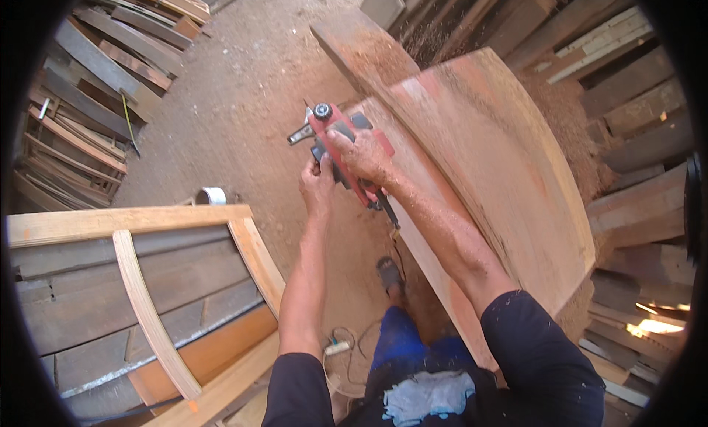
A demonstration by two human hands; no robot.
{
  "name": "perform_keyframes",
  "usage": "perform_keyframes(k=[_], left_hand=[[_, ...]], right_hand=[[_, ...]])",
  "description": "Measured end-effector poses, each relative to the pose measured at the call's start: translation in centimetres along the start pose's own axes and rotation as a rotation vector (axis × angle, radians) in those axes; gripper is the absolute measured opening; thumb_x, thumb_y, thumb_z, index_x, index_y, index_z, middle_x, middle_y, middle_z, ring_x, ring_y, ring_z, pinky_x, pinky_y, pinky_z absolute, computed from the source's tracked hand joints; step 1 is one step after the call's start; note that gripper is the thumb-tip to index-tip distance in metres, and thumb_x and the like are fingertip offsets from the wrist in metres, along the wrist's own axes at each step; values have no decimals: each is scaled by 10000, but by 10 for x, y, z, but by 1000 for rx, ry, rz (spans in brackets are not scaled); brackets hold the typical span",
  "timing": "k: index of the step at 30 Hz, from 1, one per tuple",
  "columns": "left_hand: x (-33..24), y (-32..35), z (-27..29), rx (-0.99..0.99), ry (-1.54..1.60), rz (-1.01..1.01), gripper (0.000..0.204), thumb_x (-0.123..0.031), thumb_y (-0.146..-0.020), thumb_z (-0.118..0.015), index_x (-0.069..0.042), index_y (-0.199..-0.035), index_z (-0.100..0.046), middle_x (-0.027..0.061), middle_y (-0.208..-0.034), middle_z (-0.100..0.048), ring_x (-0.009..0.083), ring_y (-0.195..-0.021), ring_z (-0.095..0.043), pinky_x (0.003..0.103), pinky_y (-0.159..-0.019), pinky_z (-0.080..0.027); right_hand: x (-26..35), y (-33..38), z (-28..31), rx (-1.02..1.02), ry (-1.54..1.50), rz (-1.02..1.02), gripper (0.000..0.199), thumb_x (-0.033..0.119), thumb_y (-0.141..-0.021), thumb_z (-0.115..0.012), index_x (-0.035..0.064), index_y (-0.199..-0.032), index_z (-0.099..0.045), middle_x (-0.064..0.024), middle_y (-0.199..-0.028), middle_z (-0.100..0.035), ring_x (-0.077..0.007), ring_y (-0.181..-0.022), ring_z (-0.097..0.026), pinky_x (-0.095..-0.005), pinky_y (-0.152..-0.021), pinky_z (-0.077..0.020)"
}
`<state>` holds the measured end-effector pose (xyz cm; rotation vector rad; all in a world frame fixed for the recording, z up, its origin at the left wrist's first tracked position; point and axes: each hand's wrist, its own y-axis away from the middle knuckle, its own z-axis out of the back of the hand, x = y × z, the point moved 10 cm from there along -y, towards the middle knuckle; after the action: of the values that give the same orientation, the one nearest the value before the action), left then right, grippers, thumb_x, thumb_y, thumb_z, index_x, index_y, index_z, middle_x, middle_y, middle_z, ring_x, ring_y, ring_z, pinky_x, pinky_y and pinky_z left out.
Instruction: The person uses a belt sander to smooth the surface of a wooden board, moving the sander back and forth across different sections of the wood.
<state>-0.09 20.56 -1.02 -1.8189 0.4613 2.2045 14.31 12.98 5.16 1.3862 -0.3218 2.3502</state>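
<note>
A red and black electric planer (338, 119) is tilted at the left edge of a long pale wooden plank (436, 278), with its metal guide sticking out to the left. My right hand (366, 156) is wrapped round the planer's handle from above. At the planer's left side, my left hand (317, 185) grips its black part with the thumb upward and the fingers closed. The planer's power cord (389, 209) hangs from its near end. Its underside is hidden, so I cannot tell whether it touches the plank. Wood dust clings to my right forearm.
Wide reddish boards (509, 147) lie right of the plank. A jointed wooden frame (140, 309) stands at the lower left, near a white roll (212, 196). Stacked timber (110, 51) lines both sides. A cord connector (338, 348) lies on the dusty floor beside my feet.
</note>
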Motion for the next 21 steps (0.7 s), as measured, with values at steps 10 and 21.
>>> perform_keyframes(k=[10,21], left_hand=[[36,290,-19,76,-239,93,524,-220,-896,-763,-9,-1357,-634,150,-883,-601,258,-839,-617,405,-752,-508],[75,512,-29,182,-300,205,704,-239,-862,-825,45,-1442,-545,186,-1023,-624,319,-967,-649,393,-847,-524]], right_hand=[[-47,289,16,56,-215,-242,550,481,-982,-568,10,-1258,-625,-213,-994,-701,-342,-954,-686,-461,-862,-520],[-63,519,25,194,-405,-582,728,553,-954,-621,-14,-1400,-519,-254,-1127,-680,-362,-1022,-699,-453,-879,-548]])
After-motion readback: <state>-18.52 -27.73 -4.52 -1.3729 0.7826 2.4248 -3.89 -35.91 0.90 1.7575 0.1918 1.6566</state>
